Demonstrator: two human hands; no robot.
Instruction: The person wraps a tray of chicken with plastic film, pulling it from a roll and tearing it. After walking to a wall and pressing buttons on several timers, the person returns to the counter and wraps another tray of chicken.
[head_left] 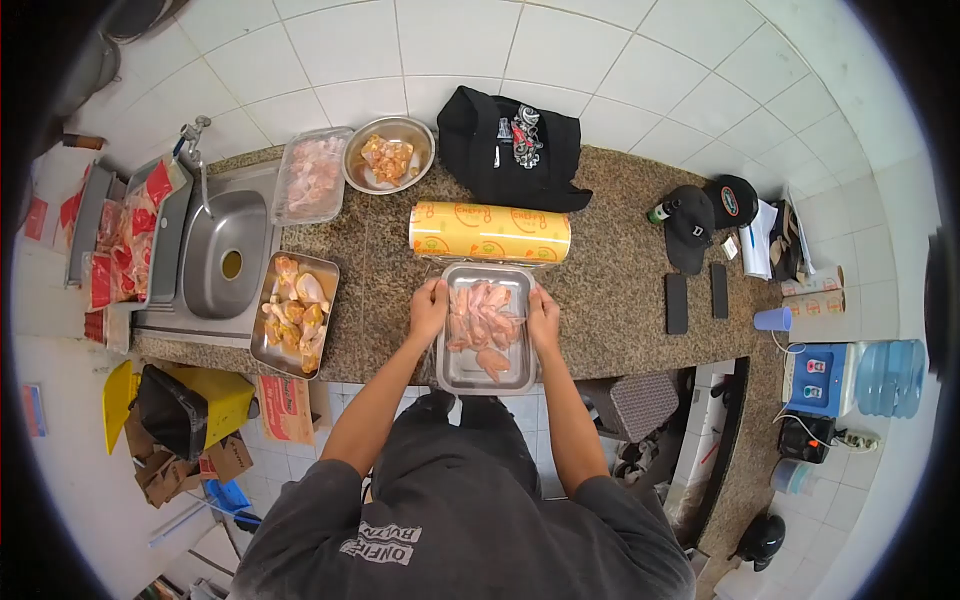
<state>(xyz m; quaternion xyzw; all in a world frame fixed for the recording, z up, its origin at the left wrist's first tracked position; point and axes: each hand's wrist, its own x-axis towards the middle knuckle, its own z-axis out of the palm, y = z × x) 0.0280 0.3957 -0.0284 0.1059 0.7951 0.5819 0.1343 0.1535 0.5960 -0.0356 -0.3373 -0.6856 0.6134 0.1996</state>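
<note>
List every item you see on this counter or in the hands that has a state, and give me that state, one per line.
Held tray: part-filled with raw chicken wings; film cover cannot be told
Left hand: gripping its left side
Right hand: gripping its right side
Tray by the sink: holding drumsticks
Round bowl: holding coated pieces
Plastic container: holding raw meat
Yellow roll: lying on its side

Bright, even light with faint soft shadows; wide-angle view bends the wall tiles (450, 40), edges falling to black
</note>
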